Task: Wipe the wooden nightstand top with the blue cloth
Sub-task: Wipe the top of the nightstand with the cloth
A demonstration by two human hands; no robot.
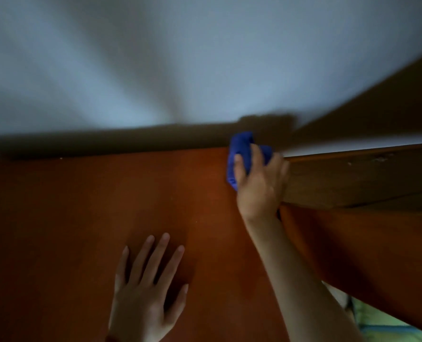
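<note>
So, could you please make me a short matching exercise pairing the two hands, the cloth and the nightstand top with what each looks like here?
Things:
1. left hand
2. right hand
3. blue cloth
4. nightstand top

States:
A. bunched up at the far edge by the wall
B. reddish-brown, bare wood
C. spread flat, palm down, holding nothing
D. gripping the cloth

Pairs: 1-C, 2-D, 3-A, 4-B

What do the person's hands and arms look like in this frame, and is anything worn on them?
Both hands are bare: no gloves, rings or watch visible. The right hand leads into a forearm that is uncovered for its whole visible length, no sleeve showing. The left hand is cut off at the wrist by the frame edge. Fingernails look short and unpainted.
</note>
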